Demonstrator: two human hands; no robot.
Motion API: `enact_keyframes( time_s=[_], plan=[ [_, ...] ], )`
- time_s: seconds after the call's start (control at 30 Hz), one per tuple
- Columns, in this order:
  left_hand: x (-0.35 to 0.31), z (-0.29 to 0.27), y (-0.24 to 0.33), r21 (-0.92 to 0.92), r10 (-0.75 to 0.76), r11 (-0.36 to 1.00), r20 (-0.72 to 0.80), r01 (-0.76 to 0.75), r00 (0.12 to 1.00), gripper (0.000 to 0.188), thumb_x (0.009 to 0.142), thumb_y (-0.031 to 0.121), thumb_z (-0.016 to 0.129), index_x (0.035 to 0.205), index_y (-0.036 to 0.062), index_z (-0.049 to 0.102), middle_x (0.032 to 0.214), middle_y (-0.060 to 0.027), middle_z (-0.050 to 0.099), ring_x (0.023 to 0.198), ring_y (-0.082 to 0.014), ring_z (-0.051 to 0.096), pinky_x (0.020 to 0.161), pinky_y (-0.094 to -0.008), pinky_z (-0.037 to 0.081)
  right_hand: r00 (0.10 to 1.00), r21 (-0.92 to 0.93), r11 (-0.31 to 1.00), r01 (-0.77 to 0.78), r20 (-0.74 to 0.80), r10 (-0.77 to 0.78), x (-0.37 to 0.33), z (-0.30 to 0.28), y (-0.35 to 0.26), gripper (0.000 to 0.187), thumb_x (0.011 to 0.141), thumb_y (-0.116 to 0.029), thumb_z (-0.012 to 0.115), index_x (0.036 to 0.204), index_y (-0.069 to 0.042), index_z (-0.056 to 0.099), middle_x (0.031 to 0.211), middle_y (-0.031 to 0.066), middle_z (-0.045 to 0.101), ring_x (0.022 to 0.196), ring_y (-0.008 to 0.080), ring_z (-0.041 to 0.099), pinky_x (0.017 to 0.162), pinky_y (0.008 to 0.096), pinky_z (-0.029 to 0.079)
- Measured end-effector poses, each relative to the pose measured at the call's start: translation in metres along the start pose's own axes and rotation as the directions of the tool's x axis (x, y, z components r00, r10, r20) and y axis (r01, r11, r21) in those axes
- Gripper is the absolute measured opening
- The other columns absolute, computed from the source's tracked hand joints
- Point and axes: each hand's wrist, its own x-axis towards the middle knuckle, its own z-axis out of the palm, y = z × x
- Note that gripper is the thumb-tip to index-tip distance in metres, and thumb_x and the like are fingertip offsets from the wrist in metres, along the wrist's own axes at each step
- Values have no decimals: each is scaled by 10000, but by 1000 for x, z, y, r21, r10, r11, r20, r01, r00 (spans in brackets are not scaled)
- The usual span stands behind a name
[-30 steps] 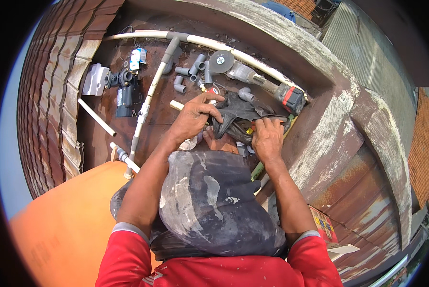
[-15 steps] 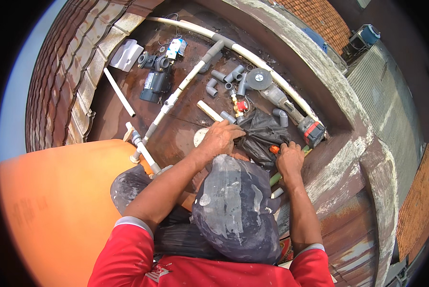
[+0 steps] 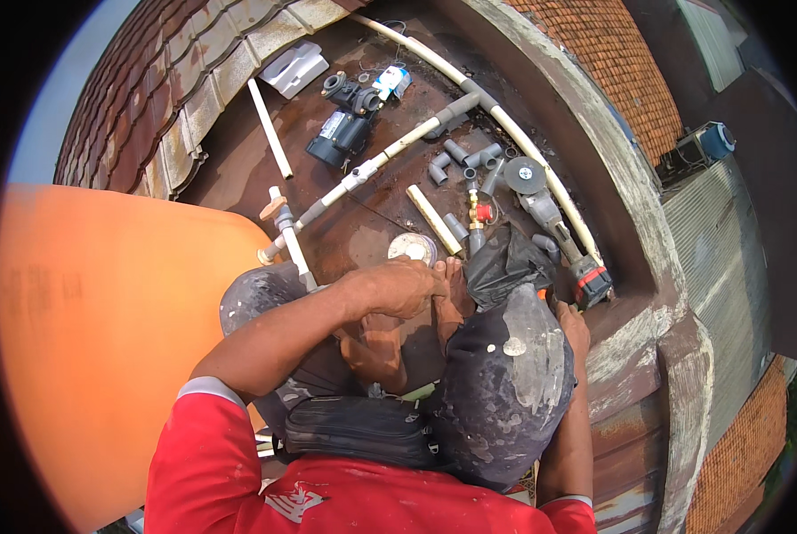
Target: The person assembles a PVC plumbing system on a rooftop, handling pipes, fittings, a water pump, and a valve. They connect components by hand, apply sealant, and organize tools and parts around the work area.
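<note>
My left hand (image 3: 407, 287) is between my knees, beside my bare foot (image 3: 452, 298), with its fingers curled; anything in them is hidden. Just beyond it is a round whitish disc or roll (image 3: 413, 248). A crumpled black plastic bag (image 3: 508, 270) lies right of the foot. My right hand (image 3: 574, 322) is low beside my right knee, near the bag's right edge and a small orange piece (image 3: 542, 294); the knee hides most of its fingers. Past the bag are a red-handled brass valve (image 3: 482, 214) and an angle grinder (image 3: 546, 214).
A white pipe run (image 3: 385, 156) crosses the brown roof floor. Grey pipe fittings (image 3: 481, 157), a cut white pipe (image 3: 436, 218) and a dark water pump (image 3: 342, 133) lie around. A large orange tank (image 3: 123, 338) stands at left; a weathered parapet (image 3: 612, 178) curves along the right.
My left hand has left the black bag and moved back toward my foot. My right hand has drawn lower behind the knee. The view has shifted, with my knee now further right.
</note>
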Motion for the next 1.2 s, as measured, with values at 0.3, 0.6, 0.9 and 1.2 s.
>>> enact_keyframes(
  time_s=[0.3,0.6,0.9,1.2],
  plan=[
    [-72,-70,-44,127,-364,926,61,355,929,293,959,306,761,1115,67,828,1014,-253,796,1021,-453,761,946,-521,605,982,438,897,54,139,-126,-21,83,-63,314,1030,-298,647,1169,-38,752,1121,208,756,1148,419,709,980,512,561],
    [1,-56,-37,-127,-72,987,168,94,983,337,931,318,774,875,-10,830,832,-241,777,878,-435,782,819,-497,631,923,389,909,-150,384,-12,47,197,-149,407,1000,-383,683,1207,-42,764,1177,214,768,1174,429,709,1005,497,548],
    [-4,-54,-61,-426,-170,861,274,278,947,346,969,343,713,971,18,830,969,-268,780,1043,-422,767,964,-529,583,825,338,899,-278,564,44,55,184,-164,506,970,-467,719,1244,-46,775,1233,221,780,1199,440,708,1029,482,536],
    [-130,-5,0,-480,-462,729,179,488,868,473,977,483,709,1190,67,787,1333,-252,713,1284,-488,656,1135,-579,499,679,101,804,-586,602,420,4,6,-31,574,988,-517,720,1217,5,794,1208,283,789,1190,472,723,1043,474,536]
  ],
)
